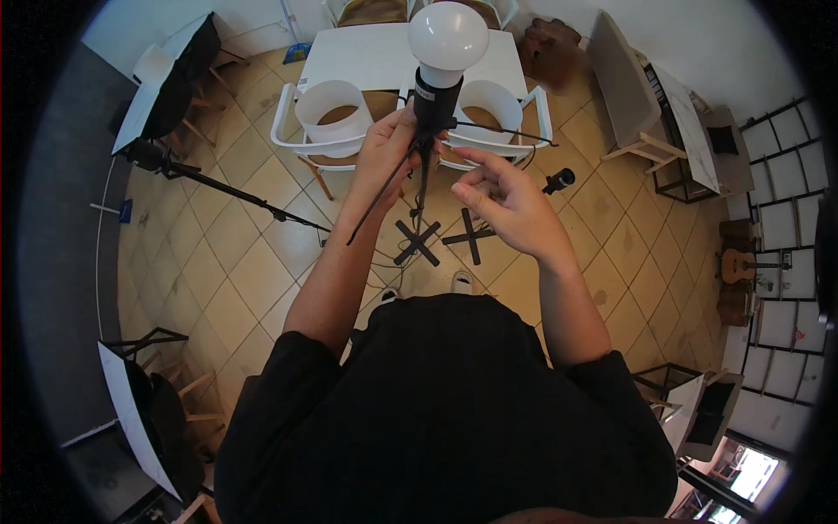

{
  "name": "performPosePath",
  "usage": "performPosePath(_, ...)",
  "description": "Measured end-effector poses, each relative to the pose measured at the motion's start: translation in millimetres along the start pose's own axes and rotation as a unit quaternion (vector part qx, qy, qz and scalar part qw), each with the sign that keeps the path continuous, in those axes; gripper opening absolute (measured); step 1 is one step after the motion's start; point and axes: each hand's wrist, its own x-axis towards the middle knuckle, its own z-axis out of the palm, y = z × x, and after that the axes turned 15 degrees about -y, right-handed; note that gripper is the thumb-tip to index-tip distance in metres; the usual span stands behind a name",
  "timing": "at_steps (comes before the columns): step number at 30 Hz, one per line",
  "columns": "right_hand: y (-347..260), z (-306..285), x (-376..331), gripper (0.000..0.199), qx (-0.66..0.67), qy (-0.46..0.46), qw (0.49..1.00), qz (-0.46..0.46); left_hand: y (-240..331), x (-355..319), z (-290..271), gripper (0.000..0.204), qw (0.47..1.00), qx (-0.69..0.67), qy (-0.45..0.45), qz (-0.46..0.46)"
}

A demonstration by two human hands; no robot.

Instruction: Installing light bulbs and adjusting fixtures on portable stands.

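Note:
A large white light bulb (449,37) sits upright in a black lamp socket (436,100) in front of me. My left hand (384,157) is closed round the black fitting just below this socket. Thin dark rods spread from the fitting, one slanting down across my left wrist, another reaching right. My right hand (511,210) is just right of the fitting, palm turned inward. Its thumb and forefinger are apart, with nothing visible between them. Beyond that hand stands another black socket (559,181), without a bulb.
Two black cross-shaped bases (417,243) stand on the tiled floor near my feet, with cables around them. A black pole (236,196) slants across the left. Ahead are a white table (367,57) and white chairs (336,113). A bench (624,87) stands at right.

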Motion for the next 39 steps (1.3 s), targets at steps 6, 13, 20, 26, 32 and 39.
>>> performPosePath(6, 8.4, 2.5, -0.5, 0.049, 0.021, -0.017, 1.000, -0.011, -6.0, -1.6, -2.7, 0.035, 0.999, -0.007, -0.033, 0.024)
performPosePath(13, 21.6, 6.6, -4.2, 0.047, 0.036, -0.025, 0.999, 0.012, -10.8, -2.9, 2.4, 0.036, 0.995, 0.016, -0.046, 0.087)
performPosePath(20, 6.7, 5.8, -7.8, 0.040, 0.120, 0.012, 0.989, -0.080, -13.4, -2.9, 13.6, 0.023, 0.992, -0.029, 0.010, 0.123)
performPosePath(26, -17.0, -7.3, -10.8, 0.039, 0.053, 0.018, 0.991, -0.121, -21.1, -5.3, 29.3, 0.018, 0.979, -0.001, 0.099, 0.180)
performPosePath(32, -47.4, -18.8, -16.9, 0.035, -0.073, -0.006, 0.996, -0.056, -23.3, -8.3, 37.7, 0.020, 0.969, 0.001, 0.137, 0.208)
performPosePath(39, -60.5, -12.3, -7.4, 0.037, -0.364, 0.049, 0.923, -0.114, -23.3, -12.4, 40.4, 0.030, 0.964, 0.040, 0.144, 0.219)
